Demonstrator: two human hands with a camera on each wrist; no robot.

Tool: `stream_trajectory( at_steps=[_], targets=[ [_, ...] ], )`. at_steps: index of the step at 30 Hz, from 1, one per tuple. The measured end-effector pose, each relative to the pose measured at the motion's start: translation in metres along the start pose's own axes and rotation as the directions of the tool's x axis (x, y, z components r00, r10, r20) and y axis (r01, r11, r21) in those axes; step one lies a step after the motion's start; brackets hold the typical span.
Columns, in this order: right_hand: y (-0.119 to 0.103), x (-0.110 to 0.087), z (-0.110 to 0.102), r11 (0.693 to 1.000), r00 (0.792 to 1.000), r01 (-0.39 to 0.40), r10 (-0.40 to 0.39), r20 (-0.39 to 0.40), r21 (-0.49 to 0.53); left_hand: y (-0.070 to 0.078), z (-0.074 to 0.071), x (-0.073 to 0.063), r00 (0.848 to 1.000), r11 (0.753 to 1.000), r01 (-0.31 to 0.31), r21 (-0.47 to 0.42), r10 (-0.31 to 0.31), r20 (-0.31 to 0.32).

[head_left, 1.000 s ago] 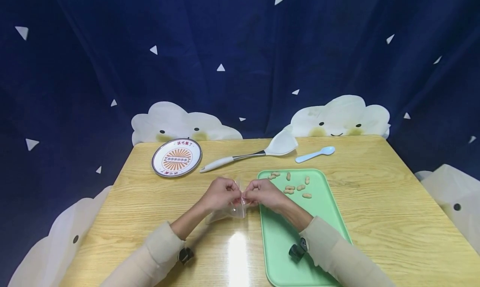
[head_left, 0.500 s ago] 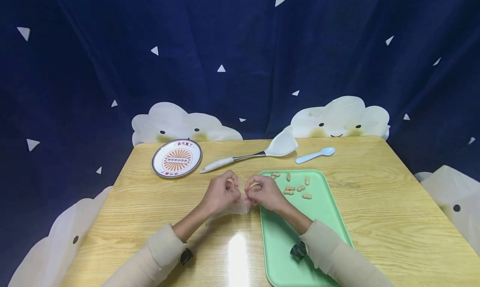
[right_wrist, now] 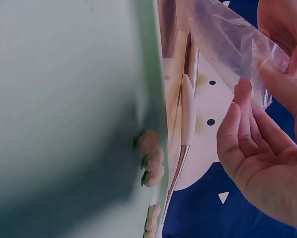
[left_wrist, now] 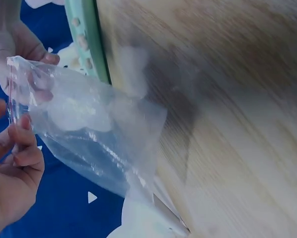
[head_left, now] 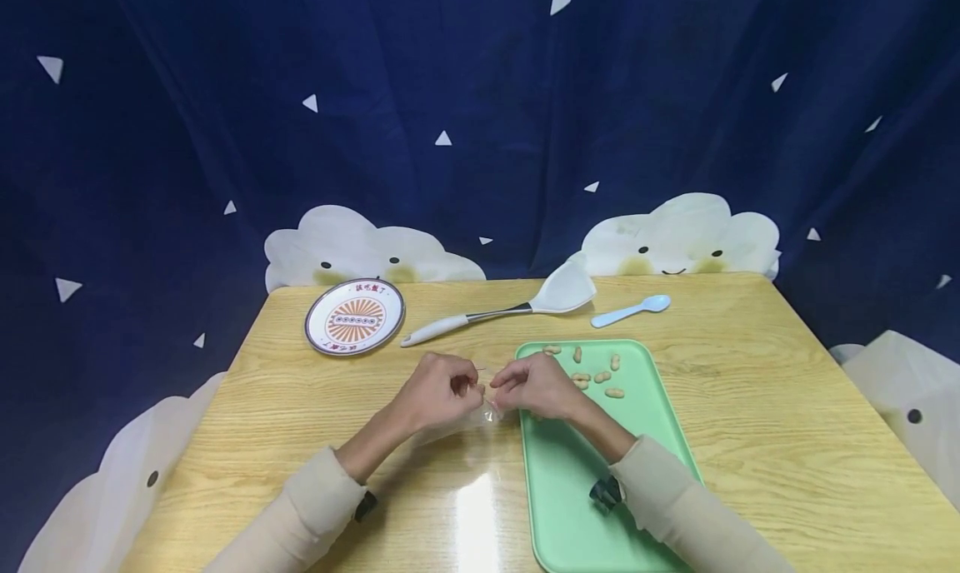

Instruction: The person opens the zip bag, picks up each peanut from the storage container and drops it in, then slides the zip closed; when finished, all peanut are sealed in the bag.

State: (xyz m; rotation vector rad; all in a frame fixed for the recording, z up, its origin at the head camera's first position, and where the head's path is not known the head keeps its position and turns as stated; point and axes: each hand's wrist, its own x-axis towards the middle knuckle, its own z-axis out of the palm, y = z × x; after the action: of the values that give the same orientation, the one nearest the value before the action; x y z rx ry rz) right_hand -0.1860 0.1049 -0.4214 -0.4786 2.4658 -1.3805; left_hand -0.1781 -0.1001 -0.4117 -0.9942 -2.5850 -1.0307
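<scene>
A clear plastic zip bag (left_wrist: 99, 119) hangs between my two hands, its mouth edge marked by a thin red strip. My left hand (head_left: 442, 390) pinches that edge with curled fingers, as the left wrist view also shows. Opposite it, my right hand (head_left: 536, 386) holds the other end of the mouth between thumb and fingers; its fingers are straighter than the left's. In the right wrist view the thumb lies across the bag's film. No contents are visible in the bag. Below the right forearm is a green tray (head_left: 600, 490) with several peanuts (head_left: 602, 376) near its far end.
A white plate (head_left: 355, 316) with an orange pattern sits at the back left. A white spatula (head_left: 562, 290) lies across the back, with a small blue spoon (head_left: 632, 311) to its right. Behind the wooden table (head_left: 757, 406) hangs a dark blue curtain (head_left: 480, 98).
The hands have shifted their grip along the bag's mouth. The raised, bent index fingers have come down, and the right fingers are straighter. Tray, plate, spatula and spoon are unmoved.
</scene>
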Motion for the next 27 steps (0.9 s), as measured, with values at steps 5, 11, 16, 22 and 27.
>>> stream_trajectory(
  at_steps=[5, 11, 16, 22, 27],
  targets=[
    [0.0, 0.0, -0.003, 1.0, 0.999, -0.021, 0.022, 0.04, -0.006, -0.003, 0.001, -0.003, 0.999, 0.993, -0.044, 0.111, 0.041, 0.026],
    [0.002, -0.001, -0.004, 1.0, 0.998, 0.011, -0.011, 0.054, 0.003, -0.007, 0.01, -0.009, 0.998, 0.993, -0.018, 0.12, 0.01, 0.065],
    [0.003, -0.002, -0.004, 0.999, 0.998, 0.045, -0.045, 0.055, 0.003, -0.01, 0.018, -0.013, 0.998, 1.0, 0.015, 0.013, -0.016, 0.058],
    [0.006, -0.003, -0.005, 0.996, 0.994, 0.09, -0.09, 0.064, 0.004, -0.01, 0.02, -0.015, 0.993, 0.995, 0.098, -0.036, -0.096, 0.066],
    [0.01, -0.005, -0.019, 0.991, 0.988, 0.135, -0.135, 0.077, 0.003, -0.013, 0.02, -0.015, 0.984, 0.986, 0.159, -0.054, -0.154, 0.089]
  ],
)
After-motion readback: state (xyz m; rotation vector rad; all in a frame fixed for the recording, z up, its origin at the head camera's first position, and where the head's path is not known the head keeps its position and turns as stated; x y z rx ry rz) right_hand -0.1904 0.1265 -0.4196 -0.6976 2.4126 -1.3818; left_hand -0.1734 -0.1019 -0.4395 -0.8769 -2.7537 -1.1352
